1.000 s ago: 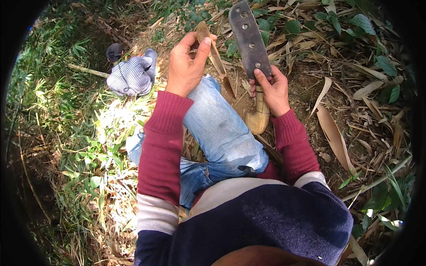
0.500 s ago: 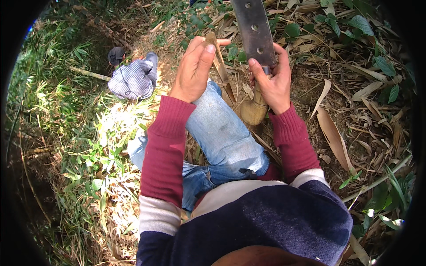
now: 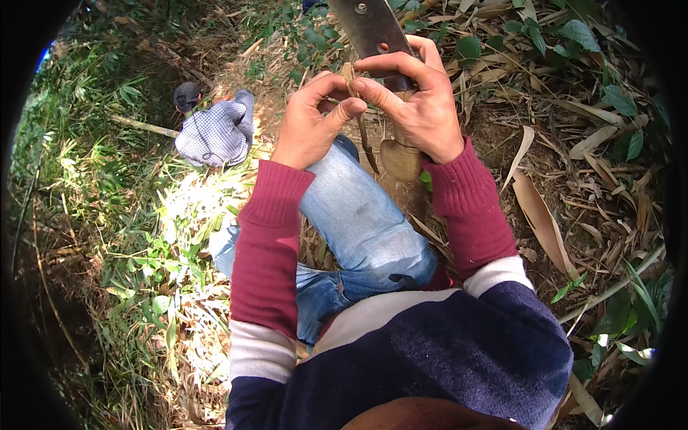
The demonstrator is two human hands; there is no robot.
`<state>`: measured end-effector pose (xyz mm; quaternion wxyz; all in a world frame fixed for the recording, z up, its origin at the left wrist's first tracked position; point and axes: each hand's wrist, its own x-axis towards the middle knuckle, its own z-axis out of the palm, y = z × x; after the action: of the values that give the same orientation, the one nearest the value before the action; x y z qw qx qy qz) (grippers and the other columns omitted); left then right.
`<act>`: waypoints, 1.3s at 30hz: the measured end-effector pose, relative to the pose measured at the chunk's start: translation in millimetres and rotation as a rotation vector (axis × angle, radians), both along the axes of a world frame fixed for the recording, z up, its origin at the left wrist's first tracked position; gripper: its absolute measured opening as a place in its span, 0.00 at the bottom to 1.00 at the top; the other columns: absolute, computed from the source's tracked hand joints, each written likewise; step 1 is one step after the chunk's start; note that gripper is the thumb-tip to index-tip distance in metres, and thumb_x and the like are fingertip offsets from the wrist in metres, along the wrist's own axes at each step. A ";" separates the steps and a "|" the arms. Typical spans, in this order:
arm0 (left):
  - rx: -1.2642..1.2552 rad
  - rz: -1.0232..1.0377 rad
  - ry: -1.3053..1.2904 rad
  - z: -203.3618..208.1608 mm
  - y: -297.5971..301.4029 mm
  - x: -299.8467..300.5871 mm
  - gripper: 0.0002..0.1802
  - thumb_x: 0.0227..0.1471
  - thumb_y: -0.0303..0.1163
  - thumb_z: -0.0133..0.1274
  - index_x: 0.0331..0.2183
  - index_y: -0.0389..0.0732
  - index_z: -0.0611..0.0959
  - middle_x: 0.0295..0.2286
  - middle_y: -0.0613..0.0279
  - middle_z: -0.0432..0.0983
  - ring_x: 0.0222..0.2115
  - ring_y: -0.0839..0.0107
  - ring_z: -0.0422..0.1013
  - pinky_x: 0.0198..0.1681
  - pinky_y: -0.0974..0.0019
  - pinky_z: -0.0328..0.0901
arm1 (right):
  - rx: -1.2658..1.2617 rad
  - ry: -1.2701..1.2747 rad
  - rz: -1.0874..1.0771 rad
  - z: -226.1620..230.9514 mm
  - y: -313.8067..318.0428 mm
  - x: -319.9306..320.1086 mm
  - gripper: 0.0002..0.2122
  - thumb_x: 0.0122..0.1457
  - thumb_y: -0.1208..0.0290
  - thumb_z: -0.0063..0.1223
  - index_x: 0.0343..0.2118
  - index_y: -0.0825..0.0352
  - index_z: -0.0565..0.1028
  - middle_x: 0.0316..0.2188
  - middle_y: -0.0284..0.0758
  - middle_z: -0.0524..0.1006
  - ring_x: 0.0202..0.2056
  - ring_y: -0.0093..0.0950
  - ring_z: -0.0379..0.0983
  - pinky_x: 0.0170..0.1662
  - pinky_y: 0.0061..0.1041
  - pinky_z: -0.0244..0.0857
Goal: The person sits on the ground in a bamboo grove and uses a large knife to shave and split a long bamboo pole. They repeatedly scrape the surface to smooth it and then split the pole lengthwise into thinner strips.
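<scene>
My left hand (image 3: 312, 118) is closed, its thumb and fingers pinching the top of a thin brown pointed strip (image 3: 364, 140), perhaps dried plant sheath. The strip hangs down past the fingers over my jeans. My right hand (image 3: 428, 107) meets it there, thumb and forefinger at the strip's upper end. In that same hand is a machete (image 3: 373, 30), its dark blade with round holes pointing up and away. Its wooden handle (image 3: 400, 159) shows below the palm; the lower fingers around it are mostly hidden.
My jeans-clad leg (image 3: 358, 208) is bent beneath my hands. Dry leaves (image 3: 537, 222) and green plants (image 3: 620, 107) cover ground on the right. Farther off at left, a person (image 3: 211, 132) in a patterned shirt and dark cap is bent low beside a pole (image 3: 147, 125).
My right hand has come left and up with the machete, its thumb and forefinger now at the strip's top. The blade has tilted left. My left fingers have curled in around the strip.
</scene>
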<state>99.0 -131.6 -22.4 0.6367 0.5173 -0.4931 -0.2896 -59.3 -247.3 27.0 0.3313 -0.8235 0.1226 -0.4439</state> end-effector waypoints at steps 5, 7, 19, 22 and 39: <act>-0.016 0.028 -0.099 2.6 1.1 0.7 0.19 0.55 0.41 0.69 0.38 0.34 0.84 0.33 0.66 0.75 0.35 0.76 0.77 0.38 0.70 0.72 | -0.038 -0.034 0.016 -1.5 -2.6 8.6 0.11 0.53 0.67 0.73 0.37 0.63 0.85 0.44 0.37 0.72 0.44 0.31 0.75 0.45 0.30 0.73; -0.017 0.040 -0.120 1.9 0.7 1.3 0.19 0.56 0.41 0.68 0.39 0.35 0.84 0.33 0.66 0.76 0.35 0.76 0.77 0.37 0.70 0.73 | -0.034 -0.048 0.006 0.6 1.3 9.4 0.09 0.53 0.69 0.72 0.36 0.65 0.84 0.43 0.37 0.73 0.42 0.30 0.76 0.44 0.30 0.74; -0.016 0.205 -0.183 2.6 0.8 -1.7 0.23 0.64 0.50 0.57 0.43 0.38 0.86 0.35 0.60 0.85 0.37 0.72 0.79 0.42 0.67 0.71 | 0.363 0.024 -0.292 -54.1 -45.4 -47.3 0.10 0.60 0.72 0.63 0.28 0.72 0.74 0.39 0.36 0.67 0.28 0.23 0.74 0.30 0.25 0.73; 0.015 0.214 -0.150 3.4 0.2 0.5 0.24 0.65 0.51 0.56 0.43 0.38 0.85 0.34 0.61 0.84 0.36 0.74 0.79 0.41 0.67 0.73 | 0.558 -0.044 -0.311 -66.4 -60.2 -74.7 0.11 0.63 0.73 0.60 0.28 0.74 0.73 0.41 0.37 0.64 0.24 0.23 0.75 0.23 0.23 0.75; -0.018 0.169 -0.049 3.4 -6.5 -0.8 0.17 0.71 0.35 0.48 0.51 0.34 0.81 0.39 0.57 0.86 0.38 0.76 0.79 0.41 0.72 0.73 | 0.476 0.113 -0.288 -76.3 -52.0 -116.7 0.33 0.64 0.81 0.56 0.71 0.55 0.60 0.45 0.39 0.79 0.25 0.19 0.75 0.25 0.22 0.73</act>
<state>98.2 -138.0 -19.0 0.6510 0.5585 -0.4657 -0.2177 -176.0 -299.3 -49.3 0.4416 -0.7200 0.3575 -0.3985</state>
